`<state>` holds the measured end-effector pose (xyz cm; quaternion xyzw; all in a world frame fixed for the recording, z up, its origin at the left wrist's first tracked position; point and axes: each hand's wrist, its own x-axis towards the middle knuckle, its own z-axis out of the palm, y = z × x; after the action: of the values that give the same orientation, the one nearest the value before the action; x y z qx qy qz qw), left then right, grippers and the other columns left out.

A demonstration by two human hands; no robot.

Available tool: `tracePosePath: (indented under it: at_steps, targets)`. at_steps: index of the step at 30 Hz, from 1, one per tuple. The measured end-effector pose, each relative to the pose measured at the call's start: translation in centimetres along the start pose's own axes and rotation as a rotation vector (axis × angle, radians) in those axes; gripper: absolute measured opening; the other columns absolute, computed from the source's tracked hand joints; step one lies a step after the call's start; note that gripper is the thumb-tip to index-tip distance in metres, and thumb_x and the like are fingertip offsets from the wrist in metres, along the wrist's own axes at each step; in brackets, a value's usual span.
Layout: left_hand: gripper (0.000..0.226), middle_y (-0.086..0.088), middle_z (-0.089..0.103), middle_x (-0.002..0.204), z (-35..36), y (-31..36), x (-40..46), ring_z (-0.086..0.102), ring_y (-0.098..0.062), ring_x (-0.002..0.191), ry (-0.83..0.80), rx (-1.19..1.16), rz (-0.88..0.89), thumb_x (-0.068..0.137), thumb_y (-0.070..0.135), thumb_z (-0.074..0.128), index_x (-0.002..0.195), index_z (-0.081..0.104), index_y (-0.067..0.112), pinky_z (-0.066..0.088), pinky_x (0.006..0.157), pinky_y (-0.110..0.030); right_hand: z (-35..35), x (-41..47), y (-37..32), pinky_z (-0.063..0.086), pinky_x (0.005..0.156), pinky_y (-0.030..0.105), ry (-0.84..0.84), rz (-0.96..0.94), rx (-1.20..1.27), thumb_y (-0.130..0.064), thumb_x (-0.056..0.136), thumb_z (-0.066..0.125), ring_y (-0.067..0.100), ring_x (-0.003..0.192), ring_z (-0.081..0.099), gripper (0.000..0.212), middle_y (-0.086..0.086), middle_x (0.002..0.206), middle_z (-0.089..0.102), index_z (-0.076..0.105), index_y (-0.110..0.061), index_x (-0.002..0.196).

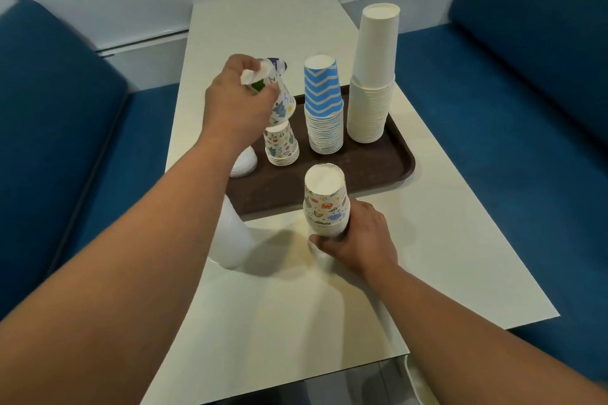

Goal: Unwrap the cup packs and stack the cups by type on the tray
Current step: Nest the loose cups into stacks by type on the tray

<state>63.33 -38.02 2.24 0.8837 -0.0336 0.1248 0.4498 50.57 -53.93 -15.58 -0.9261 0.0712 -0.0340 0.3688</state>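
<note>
A brown tray [378,171] lies on the white table. On it stand upside-down stacks: tall plain white cups [371,89] at the right, blue zigzag cups [324,108] in the middle, and a short stack of doodle-print cups [282,146] at the left. My left hand [237,102] is shut on a tilted doodle-print cup [281,102] just above that short stack. In front of the tray, my right hand [355,237] grips the base of another doodle-print stack [325,204] that stands on the table.
A stack of small white cups [244,161] sits at the tray's left edge, partly behind my left arm. A translucent white cup stack [235,240] stands on the table by my left forearm. Blue benches flank the table on both sides.
</note>
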Motion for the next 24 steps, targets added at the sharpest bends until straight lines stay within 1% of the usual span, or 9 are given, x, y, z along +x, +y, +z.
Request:
tracePosePath:
  at_steps: [3, 6, 8, 11, 14, 17, 19, 22, 24]
  targets:
    - [0.031, -0.004, 0.061, 0.109, 2.6, -1.3, 2.5, 0.061, -0.023, 0.1, -0.034, 0.118, -0.074, 0.087, 0.027, 0.062, 0.116, 0.051, 0.021, 0.056, 0.085, -0.041, 0.1, -0.1, 0.1, 0.04, 0.098, 0.03, 0.007, 0.003, 0.02, -0.059, 0.061, 0.082, 0.015, 0.113, 0.052, 0.069, -0.009, 0.114, 0.064, 0.056, -0.03, 0.118]
    - [0.033, -0.01, 0.059, 0.116, 4.6, -2.8, 3.7, 0.06, -0.027, 0.103, -0.093, 0.238, -0.131, 0.089, 0.025, 0.063, 0.117, 0.049, 0.017, 0.055, 0.084, -0.039, 0.3, 0.1, 0.3, 0.039, 0.098, 0.029, 0.002, -0.003, 0.026, -0.061, 0.062, 0.08, 0.014, 0.113, 0.051, 0.068, -0.012, 0.115, 0.064, 0.055, -0.031, 0.118]
    - [0.037, -0.012, 0.058, 0.121, 5.5, -4.0, 3.8, 0.059, -0.029, 0.107, -0.181, 0.355, -0.175, 0.089, 0.027, 0.064, 0.12, 0.049, 0.013, 0.053, 0.085, -0.038, 0.4, 0.1, 0.5, 0.038, 0.097, 0.028, 0.003, -0.013, 0.029, -0.062, 0.062, 0.079, 0.013, 0.113, 0.05, 0.068, -0.013, 0.114, 0.063, 0.054, -0.032, 0.117]
    - [0.045, -0.013, 0.056, 0.131, 6.1, -5.2, 3.4, 0.055, -0.031, 0.118, -0.339, 0.521, -0.233, 0.09, 0.029, 0.062, 0.128, 0.048, 0.01, 0.05, 0.092, -0.038, 0.6, 0.1, 0.7, 0.038, 0.096, 0.027, 0.007, -0.002, 0.037, -0.062, 0.061, 0.079, 0.011, 0.113, 0.048, 0.068, -0.015, 0.116, 0.062, 0.054, -0.034, 0.118]
    - [0.046, -0.012, 0.055, 0.134, 5.8, -4.9, 3.0, 0.054, -0.03, 0.121, -0.373, 0.532, -0.252, 0.091, 0.028, 0.059, 0.132, 0.048, 0.012, 0.049, 0.093, -0.036, 0.5, 0.0, 0.6, 0.039, 0.098, 0.028, -0.002, 0.017, 0.031, -0.063, 0.06, 0.079, 0.012, 0.115, 0.048, 0.069, -0.013, 0.117, 0.061, 0.053, -0.035, 0.119]
    - [0.048, -0.009, 0.055, 0.135, 4.5, -2.4, 1.7, 0.053, -0.027, 0.121, -0.332, 0.51, -0.201, 0.091, 0.035, 0.059, 0.134, 0.05, 0.015, 0.043, 0.084, -0.032, 0.3, 0.1, 0.4, 0.038, 0.1, 0.028, -0.018, 0.022, 0.02, -0.062, 0.062, 0.08, 0.013, 0.117, 0.048, 0.071, -0.012, 0.118, 0.061, 0.053, -0.033, 0.12]
    - [0.046, -0.004, 0.056, 0.134, 3.2, -0.7, -0.1, 0.053, -0.023, 0.12, -0.299, 0.424, -0.134, 0.091, 0.04, 0.059, 0.132, 0.053, 0.02, 0.044, 0.087, -0.032, 0.2, 0.2, 0.3, 0.038, 0.102, 0.03, -0.027, 0.013, 0.008, -0.062, 0.063, 0.08, 0.013, 0.118, 0.049, 0.071, -0.011, 0.12, 0.061, 0.053, -0.032, 0.122]
    - [0.041, 0.014, 0.059, 0.118, 1.5, 0.4, -4.2, 0.057, -0.012, 0.111, -0.407, 0.254, 0.007, 0.088, 0.049, 0.062, 0.124, 0.057, 0.03, 0.047, 0.093, -0.032, 0.2, 0.1, 0.3, 0.04, 0.103, 0.033, -0.03, -0.013, 0.015, -0.063, 0.063, 0.079, 0.013, 0.117, 0.051, 0.07, -0.013, 0.119, 0.063, 0.054, -0.032, 0.121]
    - [0.047, 0.025, 0.056, 0.109, 1.1, 0.1, -7.0, 0.058, -0.007, 0.107, -0.515, 0.122, 0.042, 0.082, 0.048, 0.071, 0.126, 0.055, 0.036, 0.048, 0.093, -0.029, 0.3, 0.1, 0.4, 0.043, 0.097, 0.034, -0.018, -0.027, 0.032, -0.063, 0.062, 0.077, 0.014, 0.112, 0.054, 0.066, -0.013, 0.113, 0.065, 0.056, -0.031, 0.117]
